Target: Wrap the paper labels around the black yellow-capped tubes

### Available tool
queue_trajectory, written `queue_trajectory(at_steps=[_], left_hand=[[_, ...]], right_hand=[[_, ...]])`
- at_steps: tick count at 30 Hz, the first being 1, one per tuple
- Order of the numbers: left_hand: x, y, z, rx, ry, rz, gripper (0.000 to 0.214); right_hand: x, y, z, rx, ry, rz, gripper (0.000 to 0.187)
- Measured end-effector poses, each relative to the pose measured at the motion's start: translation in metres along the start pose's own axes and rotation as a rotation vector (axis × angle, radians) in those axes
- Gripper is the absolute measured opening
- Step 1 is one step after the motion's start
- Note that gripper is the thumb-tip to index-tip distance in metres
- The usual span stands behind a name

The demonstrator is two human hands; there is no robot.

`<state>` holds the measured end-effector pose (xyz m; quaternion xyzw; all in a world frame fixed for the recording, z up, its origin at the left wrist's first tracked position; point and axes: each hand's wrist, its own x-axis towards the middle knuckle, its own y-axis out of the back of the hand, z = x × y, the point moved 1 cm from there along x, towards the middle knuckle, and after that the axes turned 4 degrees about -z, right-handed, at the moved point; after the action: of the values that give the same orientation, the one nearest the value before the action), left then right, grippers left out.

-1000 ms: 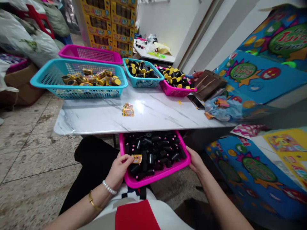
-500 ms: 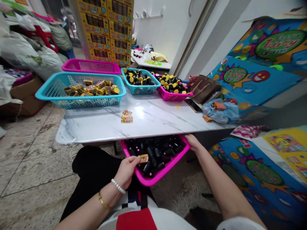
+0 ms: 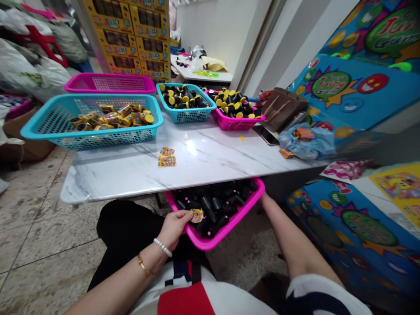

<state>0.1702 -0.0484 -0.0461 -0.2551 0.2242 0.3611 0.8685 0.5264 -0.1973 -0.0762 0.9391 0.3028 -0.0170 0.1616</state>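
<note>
My left hand (image 3: 176, 225) pinches a small yellow printed label (image 3: 197, 215) between thumb and fingertips. The label hovers over the near left part of a pink basket (image 3: 226, 229) full of black plastic tubes (image 3: 210, 208), some with pink dots on their ends. This basket sits partly beneath the table edge, above my lap. Against its right side, my right hand (image 3: 267, 202) shows only at the wrist and heel; the fingers are hidden behind the rim. Above, on the marble-patterned table (image 3: 131, 175), several loose yellow labels (image 3: 167, 161) lie in a small pile.
A blue basket (image 3: 42, 127) holds yellow-labelled tubes. A smaller blue basket (image 3: 193, 116) and a pink basket (image 3: 234, 124) contain black tubes with yellow caps. A phone (image 3: 266, 135) lies near a blue plastic bag (image 3: 305, 142). Large gum cartons (image 3: 357, 236) stand at right.
My right hand has slid down and behind the pink basket's rim, and the basket's right corner has come out further from under the table. My left hand keeps the label, now turned slightly.
</note>
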Motion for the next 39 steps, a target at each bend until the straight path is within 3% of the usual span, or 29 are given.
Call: queue_trajectory(at_steps=[3,8,11,14,18,24,31,35,39], left_hand=[[-0.008,0.008,0.005,0.04,-0.035,0.023,0.042],[-0.023,0.023,0.016,0.058,-0.079,0.023,0.039],[-0.021,0.019,0.02,0.09,-0.089,0.044,0.038],[-0.005,0.0,0.02,0.121,-0.126,0.039,0.033],[0.029,-0.04,0.015,0.19,-0.173,0.047,0.024],[0.076,-0.094,0.009,0.369,-0.193,0.019,0.017],[0.096,-0.141,0.004,0.566,-0.195,-0.11,0.026],[0.11,-0.15,0.0,0.613,-0.191,-0.158,0.04],[0.129,-0.128,-0.01,0.645,-0.109,-0.091,0.031]], right_hand=[[-0.023,-0.008,0.016,-0.143,0.082,-0.083,0.027],[-0.078,0.011,0.039,-0.437,0.31,-0.165,0.016],[-0.109,0.008,0.051,-0.598,0.449,-0.196,0.014],[-0.129,-0.014,0.059,-0.714,0.566,-0.228,0.02],[-0.142,-0.041,0.06,-0.831,0.661,-0.247,0.025],[-0.15,-0.051,0.065,-0.953,0.681,-0.163,0.024],[-0.138,-0.061,0.066,-1.051,0.662,-0.11,0.032],[-0.136,-0.066,0.062,-1.08,0.634,-0.116,0.029],[-0.138,-0.07,0.06,-1.077,0.607,-0.134,0.03]])
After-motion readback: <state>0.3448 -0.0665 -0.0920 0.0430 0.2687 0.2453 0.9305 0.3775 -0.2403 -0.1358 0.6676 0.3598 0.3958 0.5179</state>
